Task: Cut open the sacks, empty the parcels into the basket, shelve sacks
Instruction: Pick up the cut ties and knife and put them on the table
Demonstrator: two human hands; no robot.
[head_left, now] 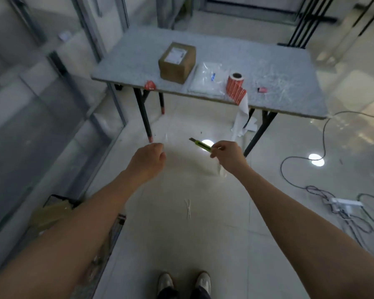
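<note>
Two bare arms over pale tiled floor (181, 244), facing a grey counter (268, 67).
My left hand (147, 162) pinches thin plastic; my right hand (229, 156) grips a green knife (201, 145).

Ahead of us the folding table (205, 61) carries a cardboard box (177, 62), a clear plastic bag (207, 79) and an orange label roll (235, 87) — its left and right ends lie bare. The floor (181, 234) before our feet is open; cables (324, 190) and a power strip (345, 202) clutter the right side.
</note>
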